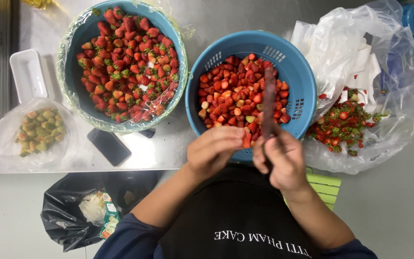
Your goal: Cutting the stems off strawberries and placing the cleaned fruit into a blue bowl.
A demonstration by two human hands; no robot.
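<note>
Here, glossy red strawberry (247, 139), slim knife (268, 103).

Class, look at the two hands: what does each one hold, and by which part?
The left hand pinches a strawberry by its end, at the fingertips. The right hand grips a knife by its handle, blade pointing away over the blue colander.

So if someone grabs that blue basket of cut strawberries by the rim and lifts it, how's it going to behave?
The blue basket looks like thin plastic with slotted walls, so the rim would probably flex a little. It is well filled with cut strawberries, so it is likely heavy for its size. The wet cut fruit may drip juice through the slots, and would bruise if it tipped or shook.
</note>
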